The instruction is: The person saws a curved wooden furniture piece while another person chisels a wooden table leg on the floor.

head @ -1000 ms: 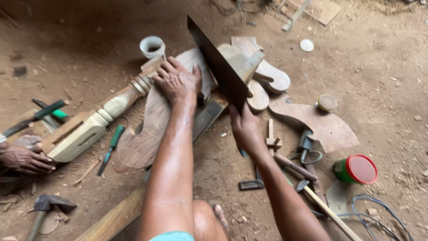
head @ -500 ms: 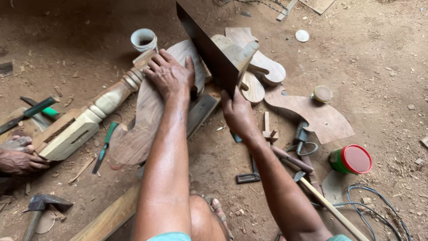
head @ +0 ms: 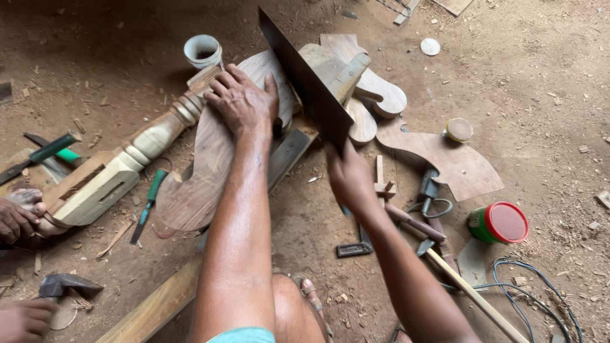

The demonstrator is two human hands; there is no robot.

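Dusty brown earth strewn with wood chips lies under everything you work on. Your left hand (head: 243, 100) presses flat, fingers spread, on a curved dark wooden board (head: 203, 171) with a smooth scrolled outline. Your right hand (head: 346, 174) is clenched around the handle of a handsaw (head: 305, 82), its broad dark blade tilted up across the board's far end. Just beside the board lies a pale turned post (head: 121, 168), ringed and square-ended, gripped by another person's hand (head: 16, 219). A red-lidded green tin (head: 500, 223) sits well apart.
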